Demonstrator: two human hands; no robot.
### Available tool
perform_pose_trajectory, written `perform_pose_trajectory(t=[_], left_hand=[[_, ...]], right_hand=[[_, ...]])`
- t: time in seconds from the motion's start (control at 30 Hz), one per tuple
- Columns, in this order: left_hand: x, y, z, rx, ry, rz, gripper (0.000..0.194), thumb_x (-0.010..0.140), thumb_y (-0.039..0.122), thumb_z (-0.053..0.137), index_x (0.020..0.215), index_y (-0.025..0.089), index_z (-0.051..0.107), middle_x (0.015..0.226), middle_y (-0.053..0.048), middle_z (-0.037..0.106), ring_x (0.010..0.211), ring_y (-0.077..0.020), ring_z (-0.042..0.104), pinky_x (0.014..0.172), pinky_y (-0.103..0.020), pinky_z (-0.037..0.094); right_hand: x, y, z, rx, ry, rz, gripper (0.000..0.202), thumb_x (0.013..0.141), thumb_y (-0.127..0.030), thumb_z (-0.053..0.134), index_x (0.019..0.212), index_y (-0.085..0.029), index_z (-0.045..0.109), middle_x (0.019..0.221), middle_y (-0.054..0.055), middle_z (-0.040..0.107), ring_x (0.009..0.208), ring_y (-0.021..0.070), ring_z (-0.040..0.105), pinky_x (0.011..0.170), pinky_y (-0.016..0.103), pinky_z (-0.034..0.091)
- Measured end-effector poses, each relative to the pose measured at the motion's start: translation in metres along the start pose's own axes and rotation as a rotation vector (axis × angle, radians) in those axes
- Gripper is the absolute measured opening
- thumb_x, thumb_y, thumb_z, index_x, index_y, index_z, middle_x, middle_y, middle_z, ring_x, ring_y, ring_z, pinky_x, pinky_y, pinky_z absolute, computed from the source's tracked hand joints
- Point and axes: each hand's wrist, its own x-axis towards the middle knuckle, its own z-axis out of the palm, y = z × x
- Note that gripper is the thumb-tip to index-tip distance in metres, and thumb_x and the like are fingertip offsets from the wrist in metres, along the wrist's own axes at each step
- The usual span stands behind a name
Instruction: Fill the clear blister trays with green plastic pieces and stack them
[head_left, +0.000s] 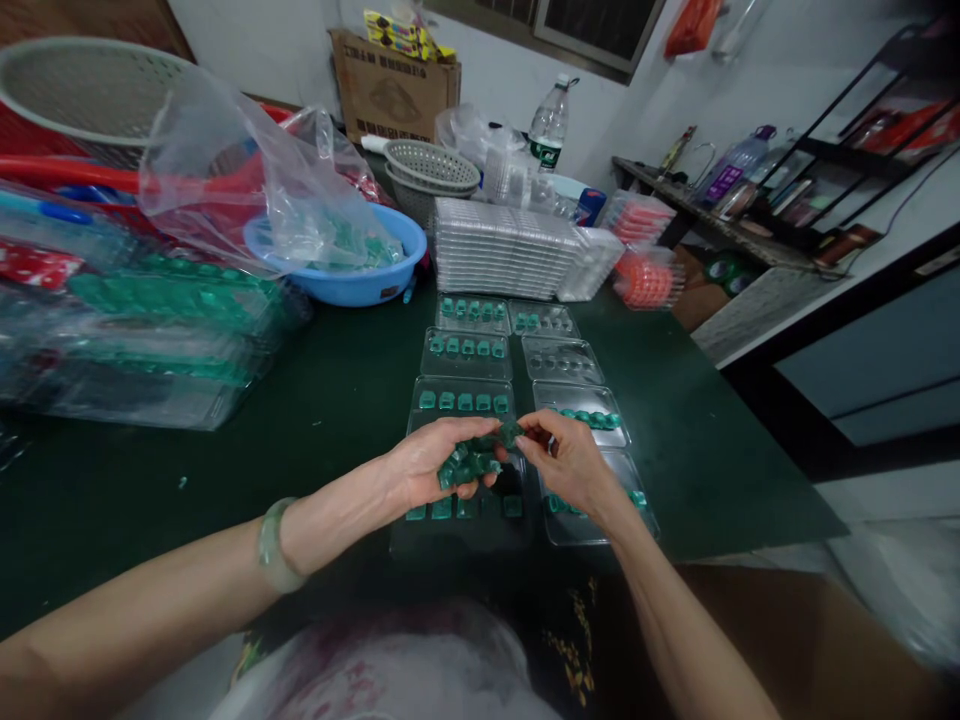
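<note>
My left hand (435,460), palm up with a pale green bangle (279,546) at its wrist, cups several green translucent pieces (466,464). The thumb and fingertips of my right hand (566,455) pinch a green piece (510,432) just above the left fingertips. Below and around both hands lie clear plastic trays in two columns. Rows of green pieces sit in the left column, as in one tray (466,346). In the right column, one tray (562,362) shows bare hollows, and a nearer one (592,418) holds a green row. My hands partly cover the nearest trays.
A blue basin (360,288) with bagged green pieces stands behind, beside stacked clear trays (510,250). Filled packs (172,330) are piled at the left of the dark green table (330,440). Orange packs (646,275), a bottle (551,125) and grey baskets (431,168) stand at the back.
</note>
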Motion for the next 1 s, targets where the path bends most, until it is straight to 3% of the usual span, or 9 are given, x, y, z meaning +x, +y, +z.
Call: perform_pose_trajectory(t=[0.17,0.3,0.37,0.47,0.63,0.8,1.0], left_hand=[[0.002,-0.005,0.002,0.066,0.067,0.112,0.030,0.065,0.022,0.068,0.091,0.015,0.055,0.073,-0.004,0.060,0.053,-0.0163,0.060,0.029,-0.017,0.032],[0.002,-0.005,0.004,0.098,0.092,0.157,0.024,0.064,0.025,0.068,0.082,0.014,0.056,0.069,-0.003,0.059,0.051,-0.0149,0.059,0.028,-0.016,0.031],[0.001,-0.004,0.005,0.120,0.103,0.148,0.024,0.064,0.027,0.069,0.081,0.014,0.057,0.068,-0.003,0.059,0.050,-0.0147,0.058,0.028,-0.016,0.029],[0.000,-0.004,0.005,0.167,0.113,0.138,0.024,0.063,0.029,0.069,0.078,0.014,0.058,0.063,-0.003,0.057,0.047,-0.0132,0.056,0.028,-0.016,0.028],[-0.001,-0.003,0.004,0.277,0.071,0.186,0.026,0.064,0.035,0.067,0.073,0.012,0.059,0.060,-0.001,0.053,0.041,-0.0093,0.050,0.026,-0.015,0.024],[0.000,-0.001,0.001,0.268,0.052,0.159,0.028,0.064,0.036,0.067,0.072,0.011,0.058,0.059,-0.001,0.052,0.040,-0.0087,0.049,0.026,-0.015,0.023],[0.002,-0.003,0.002,0.202,0.116,0.064,0.031,0.060,0.038,0.070,0.074,0.014,0.055,0.060,0.000,0.053,0.041,-0.0091,0.051,0.028,-0.015,0.023]], right_hand=[[-0.002,-0.002,0.004,-0.057,0.000,-0.005,0.014,0.079,-0.022,0.044,0.082,-0.019,0.057,0.072,0.002,0.058,0.063,0.0123,0.050,0.057,0.023,0.037],[-0.005,-0.004,0.008,-0.114,-0.002,0.001,0.014,0.080,-0.023,0.044,0.079,-0.019,0.057,0.071,0.001,0.058,0.061,0.0119,0.050,0.055,0.022,0.036],[-0.006,-0.005,0.009,-0.109,0.029,0.020,0.013,0.078,-0.025,0.048,0.086,-0.020,0.057,0.075,0.002,0.059,0.064,0.0126,0.051,0.055,0.022,0.037],[-0.008,-0.007,0.011,-0.051,0.083,0.025,0.022,0.074,-0.024,0.055,0.095,-0.021,0.056,0.079,0.002,0.059,0.067,0.0135,0.053,0.058,0.023,0.039],[-0.008,-0.006,0.013,0.134,0.044,-0.009,0.014,0.076,-0.024,0.053,0.086,-0.020,0.061,0.071,0.001,0.061,0.063,0.0122,0.055,0.057,0.022,0.042],[-0.010,-0.009,0.017,0.106,0.033,-0.016,0.016,0.080,-0.022,0.046,0.080,-0.018,0.061,0.065,0.001,0.060,0.058,0.0114,0.054,0.052,0.020,0.039],[-0.009,-0.013,0.020,0.071,0.074,0.004,0.013,0.075,-0.027,0.053,0.070,-0.017,0.059,0.063,0.000,0.058,0.056,0.0104,0.050,0.050,0.020,0.036]])
